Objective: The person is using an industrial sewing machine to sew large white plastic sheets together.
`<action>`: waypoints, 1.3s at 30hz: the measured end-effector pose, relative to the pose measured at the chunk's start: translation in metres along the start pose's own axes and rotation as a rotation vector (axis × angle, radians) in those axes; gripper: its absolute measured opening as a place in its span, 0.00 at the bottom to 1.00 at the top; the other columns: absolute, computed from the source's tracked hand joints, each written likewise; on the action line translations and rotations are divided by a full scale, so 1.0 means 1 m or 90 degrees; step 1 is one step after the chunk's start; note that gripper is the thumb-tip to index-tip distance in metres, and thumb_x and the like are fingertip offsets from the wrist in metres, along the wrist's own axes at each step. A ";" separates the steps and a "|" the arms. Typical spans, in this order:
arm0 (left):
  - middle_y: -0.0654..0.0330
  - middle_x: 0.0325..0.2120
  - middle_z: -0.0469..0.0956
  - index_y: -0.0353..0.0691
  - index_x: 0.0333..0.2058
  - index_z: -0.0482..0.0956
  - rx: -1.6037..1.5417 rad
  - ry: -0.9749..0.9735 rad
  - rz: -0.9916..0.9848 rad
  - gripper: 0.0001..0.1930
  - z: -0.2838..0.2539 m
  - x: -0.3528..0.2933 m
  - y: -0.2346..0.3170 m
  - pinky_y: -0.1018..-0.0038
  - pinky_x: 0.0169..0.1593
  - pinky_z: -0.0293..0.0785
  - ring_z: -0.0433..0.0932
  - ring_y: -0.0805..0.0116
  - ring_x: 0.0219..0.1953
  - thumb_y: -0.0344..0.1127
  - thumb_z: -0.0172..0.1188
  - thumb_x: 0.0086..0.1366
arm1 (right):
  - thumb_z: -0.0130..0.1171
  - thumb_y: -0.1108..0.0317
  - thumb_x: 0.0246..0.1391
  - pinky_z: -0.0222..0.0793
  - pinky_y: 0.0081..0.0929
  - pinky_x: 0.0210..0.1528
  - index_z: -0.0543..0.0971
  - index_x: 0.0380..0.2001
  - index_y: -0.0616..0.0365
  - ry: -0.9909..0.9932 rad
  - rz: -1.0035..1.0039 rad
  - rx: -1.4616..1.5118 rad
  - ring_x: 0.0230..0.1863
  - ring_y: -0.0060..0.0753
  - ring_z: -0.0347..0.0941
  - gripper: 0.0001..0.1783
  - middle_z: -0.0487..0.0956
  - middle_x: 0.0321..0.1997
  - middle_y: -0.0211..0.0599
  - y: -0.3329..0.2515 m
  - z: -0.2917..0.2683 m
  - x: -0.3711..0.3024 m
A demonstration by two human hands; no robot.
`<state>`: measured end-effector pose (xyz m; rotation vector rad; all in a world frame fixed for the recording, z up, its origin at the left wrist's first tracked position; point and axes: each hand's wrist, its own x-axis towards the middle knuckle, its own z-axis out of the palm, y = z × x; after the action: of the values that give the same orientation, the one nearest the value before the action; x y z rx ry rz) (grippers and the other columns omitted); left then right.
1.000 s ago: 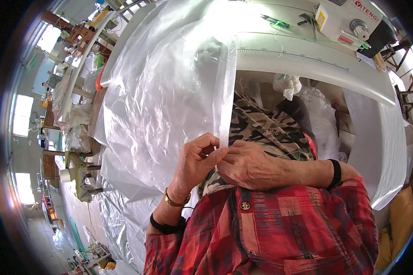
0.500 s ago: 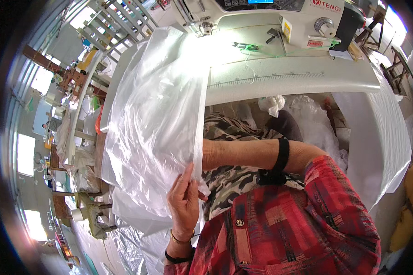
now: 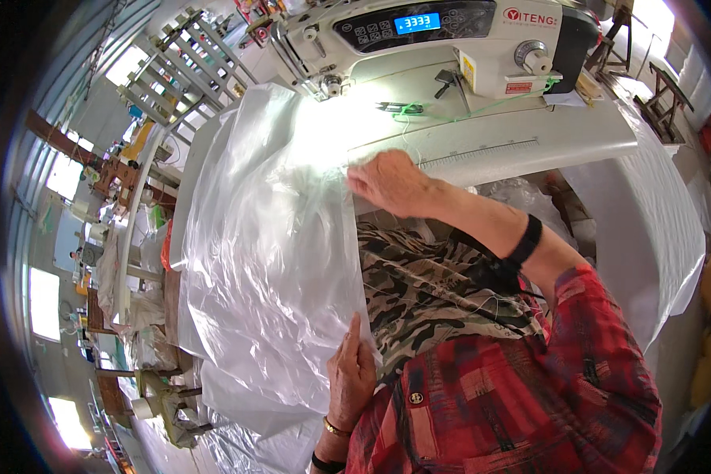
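A large translucent white plastic sheet (image 3: 268, 261) drapes from the sewing machine's table down over its front edge and past the left of my lap. Its straight right edge runs toward me. My right hand (image 3: 393, 183) is at that edge by the table's front, fingers closed together on the plastic. Lower down, beside my lap, my left hand (image 3: 352, 381) grips the same edge, its index finger pointing up along it. The sewing machine (image 3: 442, 47) stands beyond, its needle area (image 3: 329, 84) lit brightly over the sheet's far end.
Black tweezers (image 3: 399, 107) with green thread lie on the machine table (image 3: 498, 154). More white sheeting (image 3: 632, 229) hangs at the right. A metal rack (image 3: 186, 71) stands far left, with a cluttered bench below it. Crumpled clear plastic (image 3: 521, 193) lies under the table.
My right hand has come out from beneath the sheet and moved up its right edge toward the table. My left hand has shifted slightly right and down. The view has tilted toward the machine.
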<state>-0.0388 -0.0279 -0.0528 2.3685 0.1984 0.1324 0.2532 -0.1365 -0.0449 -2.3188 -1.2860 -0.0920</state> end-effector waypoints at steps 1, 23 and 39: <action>0.46 0.26 0.73 0.30 0.55 0.68 -0.031 0.011 0.016 0.22 0.003 0.002 -0.002 0.66 0.30 0.70 0.74 0.53 0.24 0.21 0.47 0.60 | 0.54 0.63 0.53 0.72 0.41 0.34 0.78 0.29 0.59 0.128 0.019 -0.091 0.29 0.43 0.76 0.10 0.79 0.28 0.41 0.007 0.001 0.010; 0.50 0.20 0.67 0.34 0.39 0.79 0.088 0.039 0.185 0.16 -0.007 0.118 -0.004 0.64 0.25 0.65 0.70 0.52 0.20 0.21 0.49 0.51 | 0.46 0.46 0.60 0.56 0.58 0.62 0.76 0.36 0.59 0.037 0.004 -0.101 0.50 0.43 0.72 0.24 0.75 0.41 0.42 0.057 0.007 0.052; 0.46 0.22 0.72 0.30 0.35 0.79 0.171 0.095 0.217 0.12 -0.009 0.242 0.012 0.63 0.32 0.69 0.72 0.49 0.24 0.23 0.48 0.55 | 0.50 0.61 0.55 0.56 0.52 0.60 0.79 0.34 0.58 0.106 -0.007 -0.033 0.52 0.46 0.70 0.14 0.76 0.42 0.45 0.062 0.007 0.054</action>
<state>0.1990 0.0132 -0.0289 2.6451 -0.1284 0.4730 0.3321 -0.1187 -0.0594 -2.2936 -1.2267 -0.3179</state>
